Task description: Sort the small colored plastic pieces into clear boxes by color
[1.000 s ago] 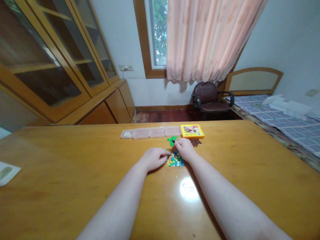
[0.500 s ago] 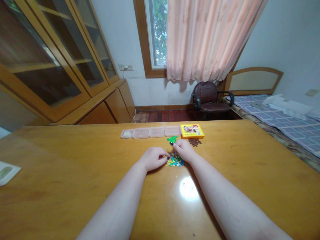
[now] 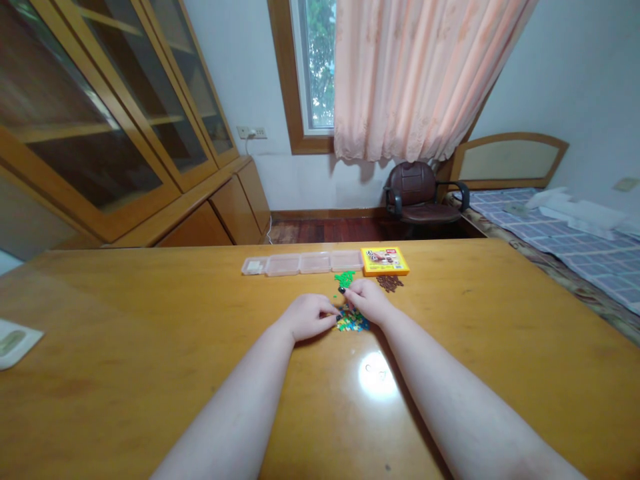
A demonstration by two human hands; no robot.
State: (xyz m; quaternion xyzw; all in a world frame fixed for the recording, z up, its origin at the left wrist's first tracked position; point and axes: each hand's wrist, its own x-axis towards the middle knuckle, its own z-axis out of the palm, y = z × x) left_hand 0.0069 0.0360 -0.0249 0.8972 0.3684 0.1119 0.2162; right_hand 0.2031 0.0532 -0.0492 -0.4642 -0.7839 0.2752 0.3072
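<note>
Small mixed pieces in blue, yellow, white and green lie in a pile (image 3: pixel 354 321) on the wooden table (image 3: pixel 200 353). My left hand (image 3: pixel 311 318) touches the pile's left edge, fingers bent, thumb and index fingertips near each other. Above the pile's upper side is my right hand (image 3: pixel 367 300), thumb and fingers pinched; anything between them is too small to make out. Just beyond it lies a heap of green pieces (image 3: pixel 345 278). Brown pieces (image 3: pixel 389 283) form another heap to the right, in front of a yellow box (image 3: pixel 385 261).
A row of clear plastic trays (image 3: pixel 315 263) runs left from the yellow box, with something whitish in the leftmost one. A white object (image 3: pixel 19 343) lies at the table's left edge. Beyond the table stand a brown chair (image 3: pixel 420 193), a cabinet and a bed.
Both hands stay almost in place over the mixed pile. My left fingertips have shifted very slightly to the right.
</note>
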